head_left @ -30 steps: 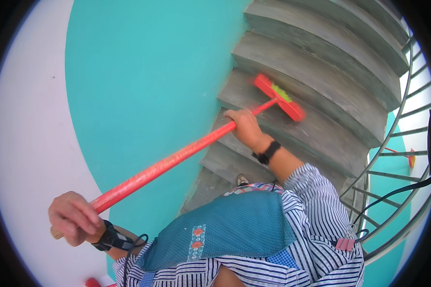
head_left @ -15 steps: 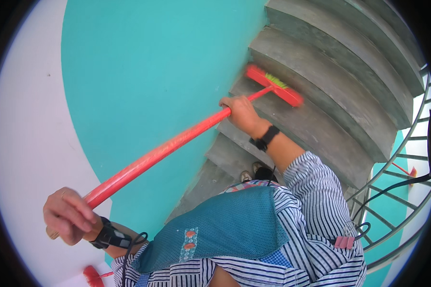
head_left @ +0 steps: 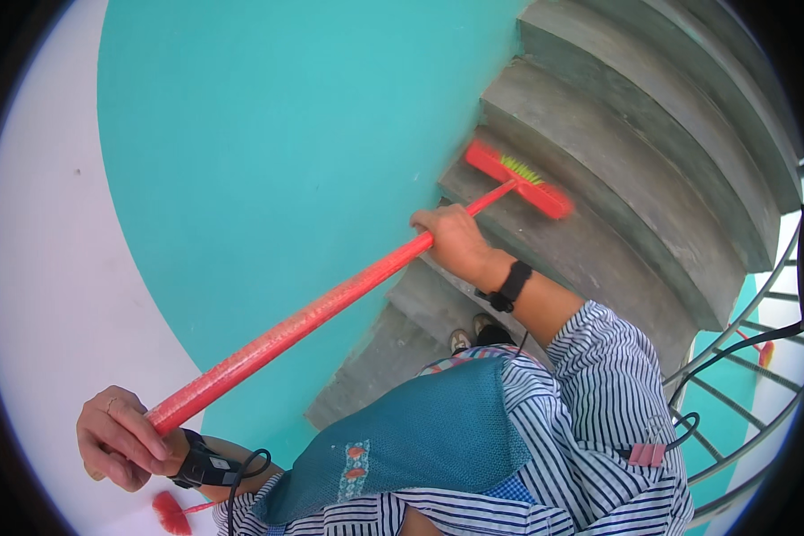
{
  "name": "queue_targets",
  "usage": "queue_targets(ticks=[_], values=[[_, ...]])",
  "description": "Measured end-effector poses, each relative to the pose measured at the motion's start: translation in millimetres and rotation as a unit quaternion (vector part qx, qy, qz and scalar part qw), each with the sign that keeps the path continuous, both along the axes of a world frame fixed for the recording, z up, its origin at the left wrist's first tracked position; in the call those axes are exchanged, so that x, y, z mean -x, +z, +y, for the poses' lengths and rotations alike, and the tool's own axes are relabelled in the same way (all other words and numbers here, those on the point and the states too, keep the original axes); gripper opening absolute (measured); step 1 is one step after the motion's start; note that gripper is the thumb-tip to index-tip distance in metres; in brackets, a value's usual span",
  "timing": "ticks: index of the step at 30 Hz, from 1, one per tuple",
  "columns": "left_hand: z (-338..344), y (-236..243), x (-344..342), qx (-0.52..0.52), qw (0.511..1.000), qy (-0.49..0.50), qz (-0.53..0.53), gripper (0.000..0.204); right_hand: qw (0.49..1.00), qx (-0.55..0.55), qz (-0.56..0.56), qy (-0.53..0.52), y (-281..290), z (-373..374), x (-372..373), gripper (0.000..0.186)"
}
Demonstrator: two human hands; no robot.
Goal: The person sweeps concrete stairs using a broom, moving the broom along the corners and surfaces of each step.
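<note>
A broom with a red handle (head_left: 286,330) runs slantwise from the lower left up to the stairs. Around the top end of the handle my left hand (head_left: 121,438) is closed. Farther down, near the head, my right hand (head_left: 456,241) grips the same handle. The red broom head (head_left: 520,179), with yellow-green bristles, is over a grey concrete step (head_left: 590,232) close to the turquoise wall; it is slightly blurred, and I cannot tell whether it touches the step.
Curved steps (head_left: 652,116) rise toward the upper right. On the left stands a turquoise and white wall (head_left: 268,161). A metal railing (head_left: 732,411) bends along the right side. My shoes (head_left: 460,340) show on a lower step. Another red brush (head_left: 171,514) appears at the lower left.
The broom head and my right hand sit slightly lower and farther right in view. The stairs and wall have shifted a little too. Both hands keep their hold.
</note>
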State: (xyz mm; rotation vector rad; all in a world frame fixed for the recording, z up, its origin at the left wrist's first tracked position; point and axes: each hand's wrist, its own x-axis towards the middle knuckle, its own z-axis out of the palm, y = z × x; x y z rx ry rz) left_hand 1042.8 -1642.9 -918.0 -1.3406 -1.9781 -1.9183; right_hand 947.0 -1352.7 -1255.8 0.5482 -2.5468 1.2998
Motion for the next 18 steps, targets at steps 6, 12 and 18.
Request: queue_targets(ticks=[6,12,18], values=[[25,-38,43,0.021,0.998,0.049,0.028,0.012,0.995,0.043,0.035,-0.085,-36,15,48,0.01],[-48,8,-1,0.025,1.0,-0.007,0.003,0.006,0.999,-0.005,-0.032,-0.005,9,6,10,0.015],[-13,-5,-13,-0.055,0.996,-0.037,0.053,0.028,0.997,0.006,0.067,-0.043,34,11,23,0.018]])
